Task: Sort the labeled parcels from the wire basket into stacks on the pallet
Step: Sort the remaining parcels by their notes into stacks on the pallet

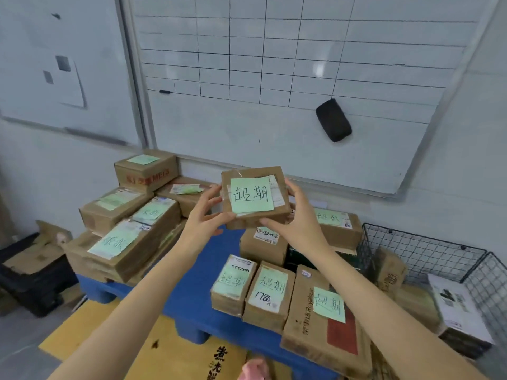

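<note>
Nearest, both bare forearms stretch up from the bottom edge toward the frame's centre. The left hand (203, 215) and right hand (297, 223) clasp opposite sides of a brown parcel (255, 197) bearing a green note, held tilted in the air above the blue pallet (208, 275). Other labeled boxes (270, 290) lie on it at lower right and left; the wire basket (428, 250) stands at the right.

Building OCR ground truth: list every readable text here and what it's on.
"超期": green note on held parcel.
"超期": notes on left front parcel, middle front parcel, large front box.
"1786": middle front parcel's label.
"Royalstar": large front box.
"SJ", "ME13": red print, top rear box.
"煮": yellow cardboard sheet; rest cut off.
Too blurred: left stack notes, other labels.
</note>
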Motion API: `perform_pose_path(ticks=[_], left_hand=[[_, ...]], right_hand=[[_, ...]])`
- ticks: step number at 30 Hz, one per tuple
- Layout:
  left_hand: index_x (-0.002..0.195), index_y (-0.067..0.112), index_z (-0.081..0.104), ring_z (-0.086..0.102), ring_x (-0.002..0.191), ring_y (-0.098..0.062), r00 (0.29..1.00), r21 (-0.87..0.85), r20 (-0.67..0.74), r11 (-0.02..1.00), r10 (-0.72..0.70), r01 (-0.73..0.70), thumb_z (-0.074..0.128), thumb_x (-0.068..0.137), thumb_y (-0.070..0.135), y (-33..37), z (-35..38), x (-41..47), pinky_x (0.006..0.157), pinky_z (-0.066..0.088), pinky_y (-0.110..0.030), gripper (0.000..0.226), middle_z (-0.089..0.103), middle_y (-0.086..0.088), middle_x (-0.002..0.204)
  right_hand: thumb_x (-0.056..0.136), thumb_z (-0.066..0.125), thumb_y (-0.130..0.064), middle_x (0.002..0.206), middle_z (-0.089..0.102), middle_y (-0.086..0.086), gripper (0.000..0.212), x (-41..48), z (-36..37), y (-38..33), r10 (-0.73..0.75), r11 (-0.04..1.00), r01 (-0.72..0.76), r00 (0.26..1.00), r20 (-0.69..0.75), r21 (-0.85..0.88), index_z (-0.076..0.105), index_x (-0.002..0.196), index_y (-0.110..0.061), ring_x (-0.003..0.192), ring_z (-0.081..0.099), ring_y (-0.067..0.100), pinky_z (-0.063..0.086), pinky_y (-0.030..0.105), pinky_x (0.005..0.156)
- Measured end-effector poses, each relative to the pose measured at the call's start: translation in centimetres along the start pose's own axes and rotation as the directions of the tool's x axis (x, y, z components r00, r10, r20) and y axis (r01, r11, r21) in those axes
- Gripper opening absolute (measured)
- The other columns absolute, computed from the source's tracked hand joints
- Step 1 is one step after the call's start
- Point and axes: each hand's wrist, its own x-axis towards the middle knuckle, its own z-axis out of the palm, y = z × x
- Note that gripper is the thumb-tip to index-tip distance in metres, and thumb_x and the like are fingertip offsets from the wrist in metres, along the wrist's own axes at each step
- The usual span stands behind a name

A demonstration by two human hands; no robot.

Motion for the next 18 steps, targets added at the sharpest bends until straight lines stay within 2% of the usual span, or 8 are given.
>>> perform_pose_path(ticks=[4,8,10,13,14,16,18], left_hand=[[0.138,0.052,0.042,0.064,0.11,-0.008,0.994,0.013,0.113,1.0,0.012,-0.014,0.073,0.088,0.027,-2.4,-2.2,3.0,0.089,0.057,-0.036,0.064,0.05,0.011,0.142],[0.137,0.054,0.039,0.062,0.113,-0.01,0.989,0.042,0.147,0.998,0.032,-0.038,0.076,0.085,0.03,-5.2,-2.5,4.8,0.095,0.052,-0.035,0.068,0.052,0.015,0.139],[0.142,0.049,0.036,0.057,0.117,-0.003,0.989,0.079,0.142,0.996,0.04,-0.051,0.077,0.084,0.027,-6.7,-2.2,5.7,0.098,0.048,-0.029,0.074,0.052,0.014,0.139],[0.148,0.044,0.03,0.05,0.122,0.005,0.984,0.102,0.166,0.992,0.059,-0.077,0.079,0.082,0.021,-8.5,-1.6,6.8,0.092,0.045,-0.012,0.086,0.053,0.013,0.138],[0.149,0.042,0.029,0.049,0.124,0.004,0.982,0.116,0.178,0.989,0.069,-0.091,0.08,0.081,0.02,-9.1,-1.6,7.1,0.092,0.045,-0.011,0.088,0.053,0.013,0.139],[0.147,0.042,0.032,0.049,0.127,-0.004,0.979,0.164,0.186,0.979,0.087,-0.119,0.081,0.08,0.025,-10.2,-1.5,7.9,0.098,0.048,-0.022,0.085,0.05,0.015,0.142],[0.142,0.039,0.038,0.048,0.127,-0.005,0.98,0.204,0.172,0.969,0.101,-0.135,0.081,0.079,0.027,-11.3,-1.6,8.7,0.101,0.049,-0.034,0.077,0.049,0.016,0.141]], right_hand=[[0.071,0.088,-0.034,0.148,0.041,-0.012,0.097,0.7,2.6,0.8,0.068,0.998,-0.068,0.997,-0.041,0.004,0.029,0.149,-0.037,0.135,0.043,0.011,0.045,0.047,0.108],[0.072,0.088,-0.028,0.149,0.037,-0.012,0.096,1.0,4.3,2.0,0.127,0.99,-0.131,0.989,-0.079,-0.044,0.03,0.148,-0.029,0.137,0.035,0.005,0.035,0.04,0.116],[0.073,0.088,-0.028,0.149,0.038,-0.013,0.096,1.1,4.9,2.8,0.152,0.986,-0.157,0.985,-0.078,-0.061,0.029,0.148,-0.028,0.136,0.035,0.005,0.033,0.036,0.116],[0.075,0.086,-0.027,0.144,0.04,-0.018,0.093,1.7,5.5,4.1,0.198,0.976,-0.201,0.979,-0.047,-0.078,0.028,0.147,-0.028,0.129,0.036,0.001,0.033,0.029,0.111],[0.075,0.086,-0.027,0.139,0.04,-0.021,0.091,2.0,5.7,4.5,0.209,0.973,-0.212,0.977,-0.041,-0.086,0.029,0.146,-0.029,0.127,0.037,0.0,0.035,0.028,0.11],[0.075,0.086,-0.027,0.134,0.041,-0.024,0.089,2.6,6.0,5.3,0.223,0.97,-0.225,0.974,-0.027,-0.096,0.03,0.145,-0.029,0.126,0.039,0.0,0.038,0.029,0.109],[0.075,0.086,-0.029,0.14,0.042,-0.02,0.089,3.4,6.3,6.0,0.232,0.967,-0.232,0.973,-0.013,-0.106,0.031,0.145,-0.028,0.129,0.04,0.001,0.037,0.03,0.111]])
